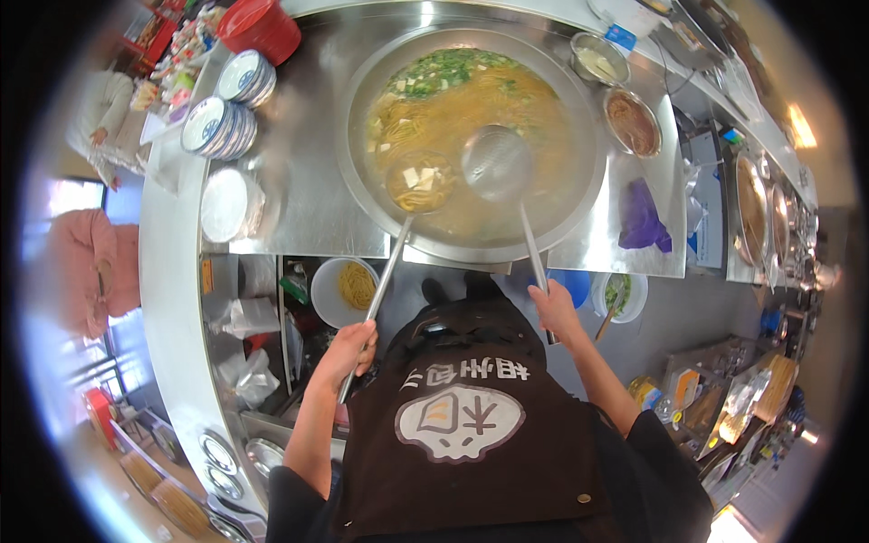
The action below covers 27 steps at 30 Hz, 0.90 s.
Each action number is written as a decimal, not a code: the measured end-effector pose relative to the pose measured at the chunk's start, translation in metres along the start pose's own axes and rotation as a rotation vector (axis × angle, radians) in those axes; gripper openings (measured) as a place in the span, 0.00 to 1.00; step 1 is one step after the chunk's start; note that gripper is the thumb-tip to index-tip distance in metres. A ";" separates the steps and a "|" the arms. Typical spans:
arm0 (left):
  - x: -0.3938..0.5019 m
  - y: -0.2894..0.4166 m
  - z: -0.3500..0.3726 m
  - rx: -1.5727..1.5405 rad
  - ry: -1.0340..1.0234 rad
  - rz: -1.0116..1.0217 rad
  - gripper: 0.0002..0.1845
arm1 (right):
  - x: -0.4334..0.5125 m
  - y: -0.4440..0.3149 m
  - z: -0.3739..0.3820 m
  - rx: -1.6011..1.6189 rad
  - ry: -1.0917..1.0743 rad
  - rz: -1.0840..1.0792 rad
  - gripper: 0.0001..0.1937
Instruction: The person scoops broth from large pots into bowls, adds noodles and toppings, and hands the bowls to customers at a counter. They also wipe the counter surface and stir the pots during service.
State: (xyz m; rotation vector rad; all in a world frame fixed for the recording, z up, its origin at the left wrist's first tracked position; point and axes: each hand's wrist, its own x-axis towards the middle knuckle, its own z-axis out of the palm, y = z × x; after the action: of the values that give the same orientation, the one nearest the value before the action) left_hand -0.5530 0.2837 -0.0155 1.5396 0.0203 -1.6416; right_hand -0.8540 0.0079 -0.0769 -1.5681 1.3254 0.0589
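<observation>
A wide steel pan (pixel 468 250) holds yellow noodles in broth, with chopped greens and white tofu-like cubes floating at its far side. My left hand (pixel 348 353) is closed round the metal handle of a ladle (pixel 420 182), whose bowl sits in the broth with noodles and white cubes in it. The handle of a perforated steel skimmer (pixel 497 163) is in my right hand (pixel 555 307). Its round head lies right of the ladle, at the broth's surface, with no solid food plainly visible on it. Steam blurs part of the pan.
Stacked patterned bowls (pixel 218 127) and a white stack (pixel 225 205) stand left of the pan. On the right are a bowl of reddish-brown sauce (pixel 632 122), a pale-filled bowl (pixel 600 58) and a purple cloth (pixel 641 216). Below sit buckets of noodles (pixel 345 292) and greens (pixel 619 297). People stand beyond the left counter.
</observation>
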 end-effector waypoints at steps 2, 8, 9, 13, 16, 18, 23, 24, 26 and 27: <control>-0.011 0.009 0.003 -0.014 -0.005 0.010 0.20 | 0.003 -0.002 -0.001 0.067 -0.058 0.075 0.19; -0.014 0.041 0.019 -0.032 0.035 0.031 0.20 | -0.002 -0.017 -0.020 0.187 -0.053 0.059 0.16; -0.011 0.044 0.022 -0.028 0.039 0.034 0.20 | -0.002 -0.021 -0.023 0.190 -0.043 0.040 0.16; 0.001 0.050 0.033 -0.026 0.068 0.042 0.20 | 0.006 -0.041 -0.044 0.219 -0.132 0.127 0.15; 0.016 0.048 0.042 -0.002 0.093 0.057 0.20 | 0.012 -0.061 -0.066 0.254 -0.248 0.146 0.14; 0.028 0.044 0.048 0.009 0.116 0.062 0.20 | 0.005 -0.074 -0.082 0.205 -0.271 0.155 0.14; 0.050 0.034 0.063 0.019 0.195 0.028 0.20 | 0.021 -0.089 -0.126 0.117 -0.270 0.072 0.13; 0.051 0.032 0.067 -0.020 0.191 0.022 0.20 | 0.034 -0.086 -0.132 0.134 -0.295 0.045 0.13; 0.053 0.029 0.073 -0.078 0.198 0.008 0.19 | 0.070 -0.078 -0.132 0.035 -0.215 0.057 0.13; 0.053 0.028 0.075 -0.089 0.203 0.006 0.19 | 0.091 -0.073 -0.130 0.039 -0.194 0.039 0.13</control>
State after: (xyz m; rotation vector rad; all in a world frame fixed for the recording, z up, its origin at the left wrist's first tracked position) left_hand -0.5898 0.1959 -0.0266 1.6296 0.1951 -1.4546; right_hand -0.8338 -0.1577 -0.0244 -1.4647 1.1977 0.2037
